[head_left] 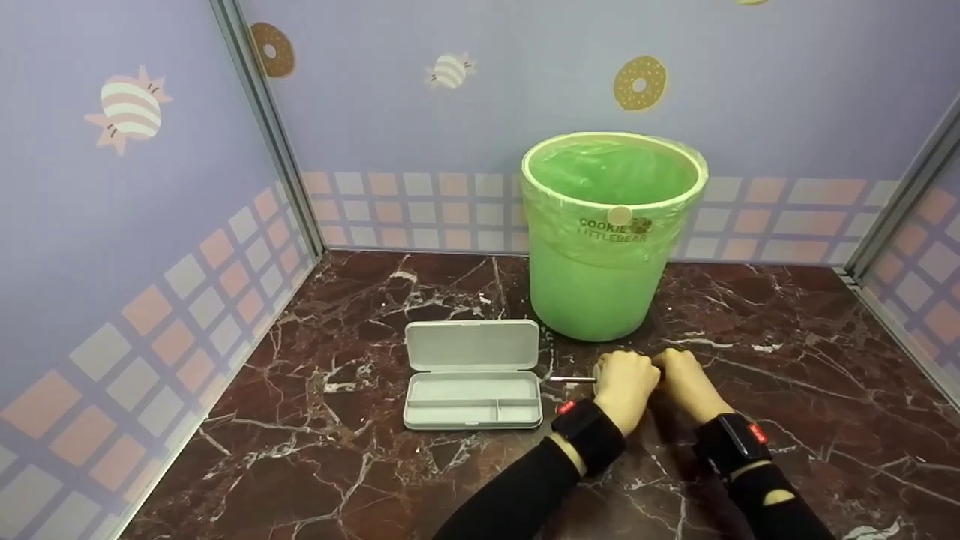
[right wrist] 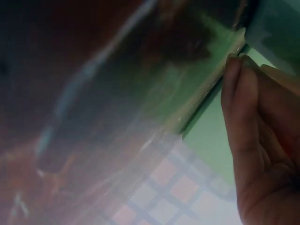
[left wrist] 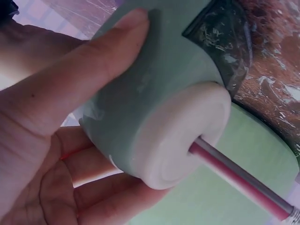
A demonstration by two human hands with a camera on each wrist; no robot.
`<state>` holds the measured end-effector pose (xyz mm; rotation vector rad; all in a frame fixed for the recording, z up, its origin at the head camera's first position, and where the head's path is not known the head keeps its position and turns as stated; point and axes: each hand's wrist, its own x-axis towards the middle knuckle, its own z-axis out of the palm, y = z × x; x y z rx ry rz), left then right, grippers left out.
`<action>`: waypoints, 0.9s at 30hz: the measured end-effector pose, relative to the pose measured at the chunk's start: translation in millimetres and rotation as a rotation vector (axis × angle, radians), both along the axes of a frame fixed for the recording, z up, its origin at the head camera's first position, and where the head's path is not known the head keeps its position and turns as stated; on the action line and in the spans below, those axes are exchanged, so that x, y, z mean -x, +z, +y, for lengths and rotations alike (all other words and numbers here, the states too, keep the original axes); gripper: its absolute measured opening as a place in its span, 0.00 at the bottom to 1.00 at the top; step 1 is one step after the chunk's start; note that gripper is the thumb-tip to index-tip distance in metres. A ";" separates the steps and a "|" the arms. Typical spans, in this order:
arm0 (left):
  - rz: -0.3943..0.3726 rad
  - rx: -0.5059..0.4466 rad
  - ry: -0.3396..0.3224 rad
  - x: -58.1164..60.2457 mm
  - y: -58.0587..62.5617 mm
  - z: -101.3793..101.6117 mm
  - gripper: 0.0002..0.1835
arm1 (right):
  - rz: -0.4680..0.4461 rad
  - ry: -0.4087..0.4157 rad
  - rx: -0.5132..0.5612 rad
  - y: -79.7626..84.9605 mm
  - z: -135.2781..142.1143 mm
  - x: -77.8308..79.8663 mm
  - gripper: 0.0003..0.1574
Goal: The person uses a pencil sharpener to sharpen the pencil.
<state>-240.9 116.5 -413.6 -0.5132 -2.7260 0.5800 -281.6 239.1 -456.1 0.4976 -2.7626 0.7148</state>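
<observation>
My left hand grips a green pencil sharpener with a round white front. The thumb lies along its top side and the other fingers wrap underneath. A pencil sticks out of the hole in that front; in the head view the pencil points left toward an open pencil case. My right hand is at the sharpener's other end, close against the left. In the right wrist view its fingertips are pinched together beside the sharpener; the part they pinch is mostly hidden.
A green trash bin lined with a clear bag stands just behind the hands. The case's lower half has several compartments. Patterned walls enclose the marbled tabletop at the back and sides.
</observation>
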 end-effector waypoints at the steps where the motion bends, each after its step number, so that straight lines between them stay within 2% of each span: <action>1: -0.001 -0.001 -0.002 0.2 -0.3 0.1 0.13 | -0.015 0.021 -0.012 0.1 1.0 -2.1 0.07; 5: -0.014 -0.021 0.000 0.0 0.4 0.1 0.12 | -0.069 0.113 -0.029 3.5 4.3 -12.0 0.12; 8: -0.030 -0.039 0.002 1.0 1.6 1.3 0.11 | -0.157 0.159 0.031 7.7 7.0 -18.8 0.14; 12: -0.031 -0.048 0.008 1.9 1.9 4.0 0.09 | -0.265 0.183 0.102 13.0 10.2 -25.4 0.11; 19: -0.017 -0.038 0.014 -0.9 1.6 5.7 0.09 | -0.201 0.192 0.024 20.8 10.7 -37.2 0.11; 23: -0.018 -0.033 0.022 -1.3 1.3 6.3 0.11 | -0.206 0.199 0.020 28.0 9.5 -43.8 0.12; 27: -0.019 -0.040 0.048 -0.7 0.8 7.4 0.13 | -0.153 0.218 0.008 34.4 8.1 -45.9 0.13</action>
